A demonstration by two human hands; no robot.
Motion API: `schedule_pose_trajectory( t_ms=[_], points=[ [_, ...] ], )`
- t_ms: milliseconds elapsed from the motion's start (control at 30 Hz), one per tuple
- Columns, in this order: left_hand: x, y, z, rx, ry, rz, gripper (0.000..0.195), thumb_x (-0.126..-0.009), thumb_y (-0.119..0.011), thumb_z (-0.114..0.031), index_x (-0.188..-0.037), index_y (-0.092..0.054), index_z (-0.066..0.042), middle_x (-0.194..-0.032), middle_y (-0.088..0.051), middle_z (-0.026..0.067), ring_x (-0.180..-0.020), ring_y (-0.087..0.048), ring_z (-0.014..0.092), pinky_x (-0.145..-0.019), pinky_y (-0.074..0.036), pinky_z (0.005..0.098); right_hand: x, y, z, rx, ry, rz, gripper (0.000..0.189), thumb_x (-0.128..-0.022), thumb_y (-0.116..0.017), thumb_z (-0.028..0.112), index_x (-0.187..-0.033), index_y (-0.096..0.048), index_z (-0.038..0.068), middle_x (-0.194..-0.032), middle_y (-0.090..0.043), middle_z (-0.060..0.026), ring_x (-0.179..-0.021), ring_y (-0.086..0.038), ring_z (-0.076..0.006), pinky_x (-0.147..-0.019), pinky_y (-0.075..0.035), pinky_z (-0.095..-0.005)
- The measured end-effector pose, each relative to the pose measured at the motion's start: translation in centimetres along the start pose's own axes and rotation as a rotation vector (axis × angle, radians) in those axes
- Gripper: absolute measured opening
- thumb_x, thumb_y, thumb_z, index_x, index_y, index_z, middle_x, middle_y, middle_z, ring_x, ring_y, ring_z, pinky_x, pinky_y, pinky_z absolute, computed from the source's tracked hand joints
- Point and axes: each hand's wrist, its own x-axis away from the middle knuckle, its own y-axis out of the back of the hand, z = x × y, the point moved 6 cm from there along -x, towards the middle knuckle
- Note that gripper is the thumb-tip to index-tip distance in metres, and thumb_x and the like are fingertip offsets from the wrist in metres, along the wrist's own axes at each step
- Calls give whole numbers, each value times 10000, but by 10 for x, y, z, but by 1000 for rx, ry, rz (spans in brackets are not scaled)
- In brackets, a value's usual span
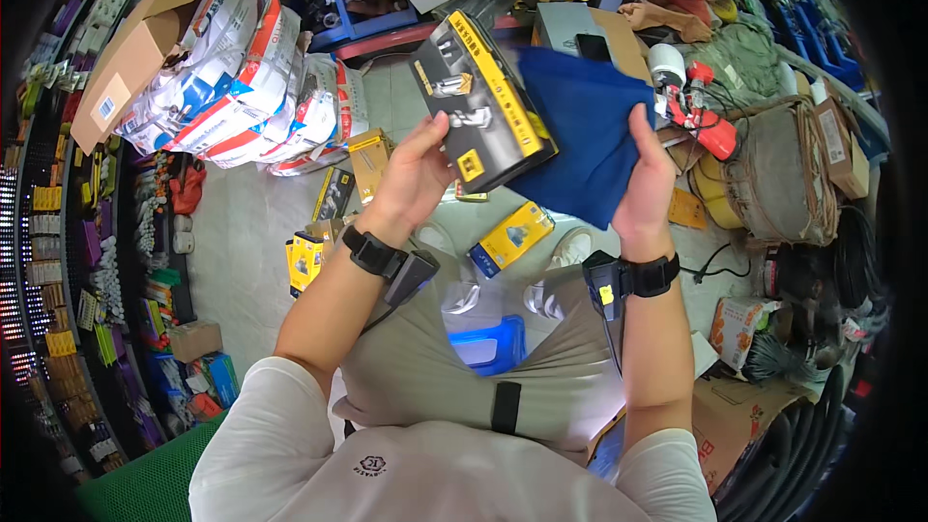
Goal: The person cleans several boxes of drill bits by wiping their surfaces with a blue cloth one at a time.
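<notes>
My left hand [424,177] grips the lower left edge of a black and yellow cardboard box [482,105] with pictures of metal fittings on it. The box is tilted and held up over the floor. A dark blue cloth [583,134] hangs from my right hand [645,177], pinched between thumb and fingers, and its left part lies against or behind the box. Below the hands, a yellow and blue box [512,238] lies on the floor between my shoes. The fingers of both hands are partly hidden by what they hold.
White plastic sacks [246,87] are stacked at the upper left, under an open carton [119,80]. Several small boxes stand by my left forearm, including a yellow one [306,261]. At the right are a red power tool [714,132] and a rope-bound bundle [783,174]. A blue plastic stool [500,348] is beneath me.
</notes>
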Motion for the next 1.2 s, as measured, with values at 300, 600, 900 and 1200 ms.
schedule_pose_trajectory(
  t_ms=[300, 600, 900, 1200],
  points=[
    [-2, 10, 6, -211, -102, -162, 567, -803, -640, -214, -1200, -306, 12, -1058, -494, 115, -952, -534, 196, -788, -481, 376, 0, -5, 15, 234, 400, -126, 393, -938, -408, 226, -1241, -404, -24, -1187, -516, -108, -1080, -509, -194, -942, -377, -308],
    [2, -16, 11, -446, -181, -108, 518, -786, -655, -136, -1178, -350, 10, -1100, -461, 128, -953, -548, 187, -746, -509, 315, -18, -48, -30, 924, 351, 105, 276, -925, -443, 198, -1076, -533, -15, -989, -604, -72, -892, -536, -139, -810, -412, -269],
    [5, 3, -8, -250, -281, -186, 467, -805, -636, -166, -1163, -382, -10, -1100, -470, 95, -963, -532, 170, -772, -489, 349, 0, -24, -45, 880, 156, 190, 323, -926, -442, 213, -1136, -501, -26, -1075, -573, -82, -987, -521, -172, -878, -369, -266],
    [-2, 16, -16, -1, -217, -71, 405, -850, -574, -190, -1184, -392, -52, -1077, -518, 57, -943, -527, 145, -799, -451, 359, 0, 13, 25, -171, 118, -16, 484, -934, -372, 326, -1281, -363, -11, -1292, -425, -151, -1188, -412, -284, -1028, -276, -418]
  ],
)
